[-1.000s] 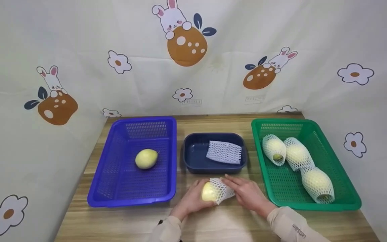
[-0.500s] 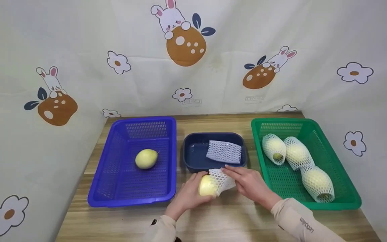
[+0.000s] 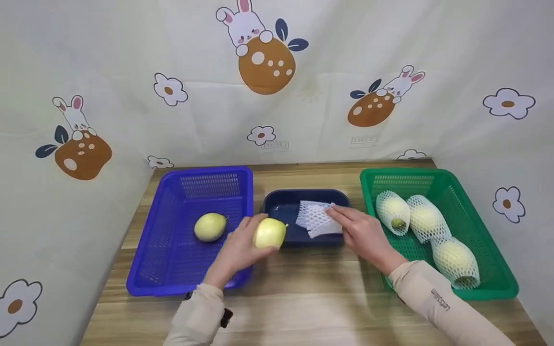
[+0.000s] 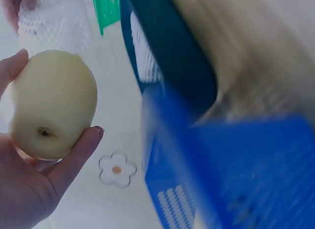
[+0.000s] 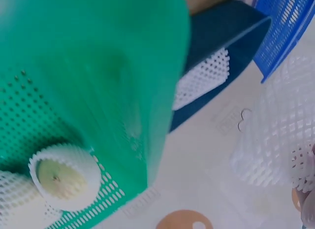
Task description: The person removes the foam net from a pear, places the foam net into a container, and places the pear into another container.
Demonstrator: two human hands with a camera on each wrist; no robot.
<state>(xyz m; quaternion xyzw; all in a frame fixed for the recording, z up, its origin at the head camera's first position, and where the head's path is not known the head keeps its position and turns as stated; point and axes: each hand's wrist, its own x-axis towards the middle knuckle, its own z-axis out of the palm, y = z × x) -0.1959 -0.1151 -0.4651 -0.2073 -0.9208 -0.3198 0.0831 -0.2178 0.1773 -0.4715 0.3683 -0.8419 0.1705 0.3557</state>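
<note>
My left hand (image 3: 241, 247) holds a bare yellow-green pear (image 3: 270, 233) between thumb and fingers, near the right rim of the blue basket (image 3: 137, 250). The left wrist view shows the pear's dimpled end (image 4: 44, 132). Over the navy tray (image 3: 277, 211), my right hand (image 3: 364, 236) pinches a white foam net sleeve (image 3: 319, 225), which has no fruit in it. Another foam net (image 3: 306, 210) lies in the tray, partly hidden behind the held one. Whether the two nets touch, I cannot tell. A second bare pear (image 3: 210, 227) rests in the blue basket.
On the right stands a green basket (image 3: 491, 245) with three net-wrapped pears (image 3: 455, 262). The wooden table (image 3: 306, 298) runs along in front of the baskets and tray. A patterned cloth (image 3: 200, 125) hangs behind and at both sides.
The pear has come out of the foam net. My left hand has moved left and up with it toward the blue basket, while my right hand has carried the net up over the tray.
</note>
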